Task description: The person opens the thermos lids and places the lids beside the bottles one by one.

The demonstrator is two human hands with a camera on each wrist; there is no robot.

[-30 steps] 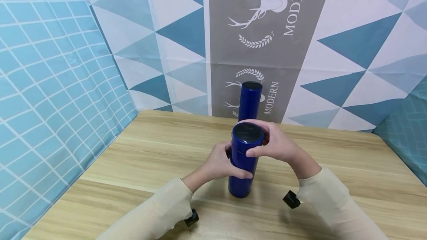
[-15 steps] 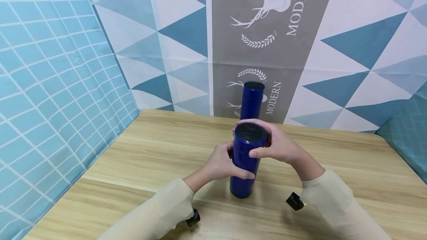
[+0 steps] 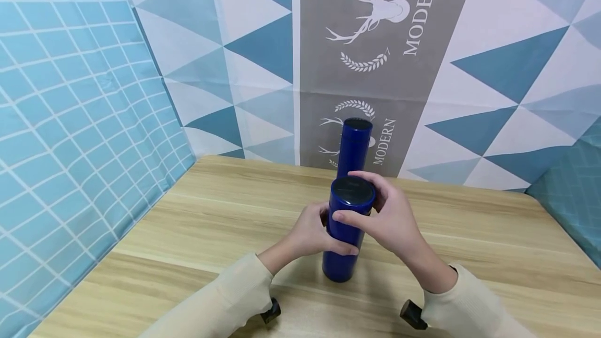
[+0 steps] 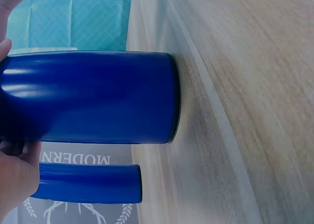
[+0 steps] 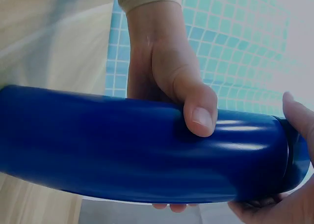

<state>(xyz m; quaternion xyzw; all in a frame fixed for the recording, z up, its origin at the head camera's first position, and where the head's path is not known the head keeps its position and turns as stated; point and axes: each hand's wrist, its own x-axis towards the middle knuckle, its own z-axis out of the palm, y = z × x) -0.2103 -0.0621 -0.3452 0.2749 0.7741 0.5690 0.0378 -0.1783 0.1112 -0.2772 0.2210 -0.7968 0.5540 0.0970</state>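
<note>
A blue thermos flask (image 3: pixel 340 266) stands on the wooden table between both hands. Its lid (image 3: pixel 352 191) has a glossy black top. The left hand (image 3: pixel 307 231) grips the body around the middle, thumb across the near side; in the right wrist view that thumb (image 5: pixel 200 113) lies over the blue surface. Higher up, the right hand (image 3: pixel 392 218) holds the lid, thumb in front and fingers round the far side. A dark seam between lid and body shows in the right wrist view. Behind stands a second, slimmer-looking blue flask (image 3: pixel 354 150), its lower part hidden.
The wooden table (image 3: pixel 211 223) reaches back to a patterned cloth (image 3: pixel 258 93) with grey and blue triangles. A blue grid-patterned cloth (image 3: pixel 61 134) hangs along the left side. Small black devices are worn at both cuffs, the right one (image 3: pixel 413 314) close above the tabletop.
The right hand has turned around the lid: its thumb has moved left across the front and its wrist has come lower and nearer. The left hand keeps its grip; the flask stays in place.
</note>
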